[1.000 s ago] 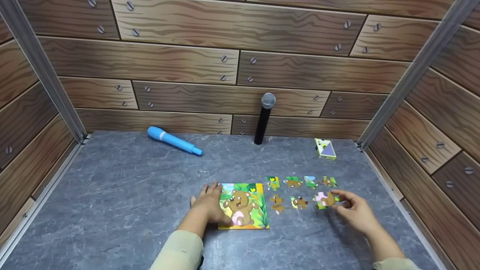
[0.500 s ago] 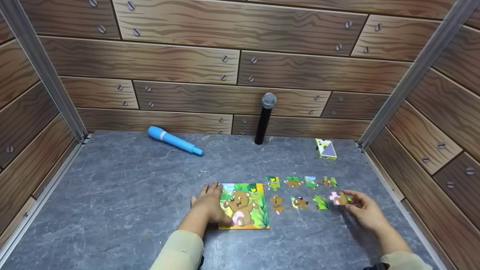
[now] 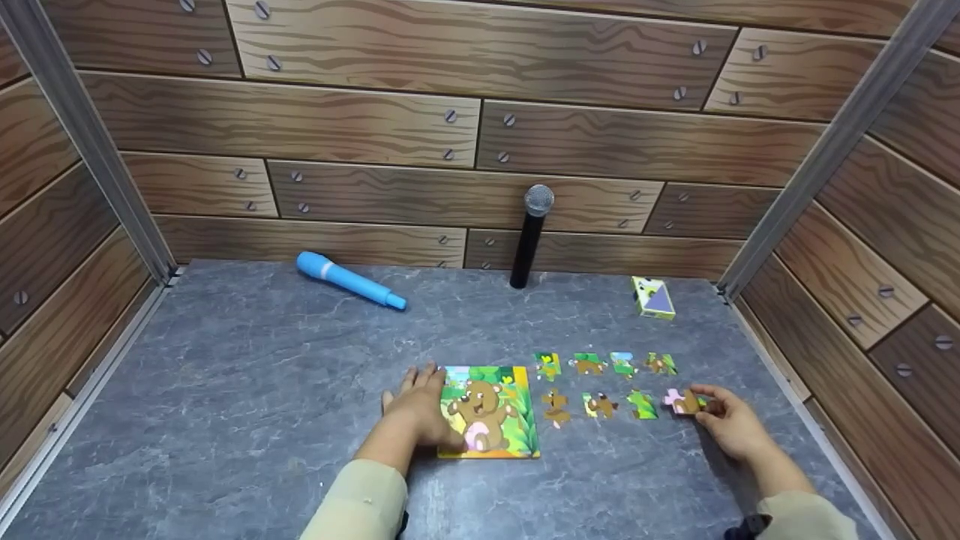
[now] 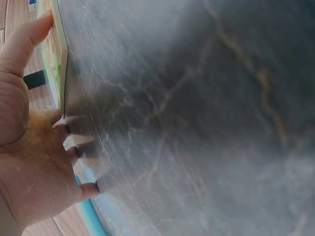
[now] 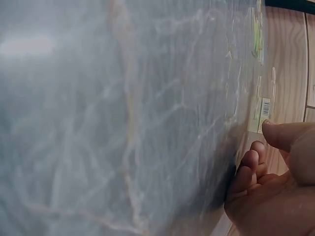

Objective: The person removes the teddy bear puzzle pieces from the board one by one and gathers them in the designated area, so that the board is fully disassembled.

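The grey stone-look table carries everything, with brown wood-pattern walls around it. The puzzle board with a bear picture lies flat near the front middle of the table. The left hand rests on the left edge of this board, fingers straight and spread, palm down. The right hand is at the right end of the loose pieces and pinches a pink and brown puzzle piece between thumb and fingertips; the piece lies on the table in the lower row, just right of a green piece. Seven other loose pieces sit in two rows between board and right hand. At the back a black microphone stands upright, a blue microphone lies flat, and a small card box sits at the right.
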Tool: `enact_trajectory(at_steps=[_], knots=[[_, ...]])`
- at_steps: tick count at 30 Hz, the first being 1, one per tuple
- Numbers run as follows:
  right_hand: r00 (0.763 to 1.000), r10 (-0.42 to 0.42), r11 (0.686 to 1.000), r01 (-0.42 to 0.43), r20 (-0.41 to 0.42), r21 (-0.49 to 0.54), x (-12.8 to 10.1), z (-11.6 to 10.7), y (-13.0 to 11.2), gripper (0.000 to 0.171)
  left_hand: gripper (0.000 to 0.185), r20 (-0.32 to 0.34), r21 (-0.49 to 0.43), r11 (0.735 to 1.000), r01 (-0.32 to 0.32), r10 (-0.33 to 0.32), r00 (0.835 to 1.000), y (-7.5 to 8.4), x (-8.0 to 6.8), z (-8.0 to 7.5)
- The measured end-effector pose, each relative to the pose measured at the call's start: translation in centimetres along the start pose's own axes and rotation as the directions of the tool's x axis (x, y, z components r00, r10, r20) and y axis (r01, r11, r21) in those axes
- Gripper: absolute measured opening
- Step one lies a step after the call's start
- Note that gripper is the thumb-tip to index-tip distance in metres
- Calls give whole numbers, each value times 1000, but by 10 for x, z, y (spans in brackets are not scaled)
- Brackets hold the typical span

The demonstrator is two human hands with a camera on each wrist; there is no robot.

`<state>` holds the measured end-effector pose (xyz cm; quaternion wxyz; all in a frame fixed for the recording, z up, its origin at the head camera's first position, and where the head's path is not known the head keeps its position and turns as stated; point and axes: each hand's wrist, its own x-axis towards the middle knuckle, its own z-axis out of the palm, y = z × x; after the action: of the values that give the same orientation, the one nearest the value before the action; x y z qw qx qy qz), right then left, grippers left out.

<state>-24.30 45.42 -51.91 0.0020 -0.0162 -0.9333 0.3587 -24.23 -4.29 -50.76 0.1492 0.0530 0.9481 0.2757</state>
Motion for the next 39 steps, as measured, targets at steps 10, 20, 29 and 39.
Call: enact_trajectory(at_steps=[10, 20, 29, 39], knots=[[999, 35, 999, -34, 7, -38, 6, 1, 2, 42, 127, 4, -11, 1000, 6, -6, 1000, 0, 1, 1], [998, 64, 998, -63, 29, -13, 8, 2, 0, 42, 127, 1, -13, 1000, 5, -5, 1000, 0, 0, 0], [998, 51, 997, -49, 43, -66, 10, 2, -1, 42, 126, 1, -2, 1000, -4, 4, 1000, 0, 0, 0], [996, 55, 995, -50, 63, -90, 13, 1, -2, 43, 125, 8, 11, 1000, -1, 1, 1000, 1, 0, -1]])
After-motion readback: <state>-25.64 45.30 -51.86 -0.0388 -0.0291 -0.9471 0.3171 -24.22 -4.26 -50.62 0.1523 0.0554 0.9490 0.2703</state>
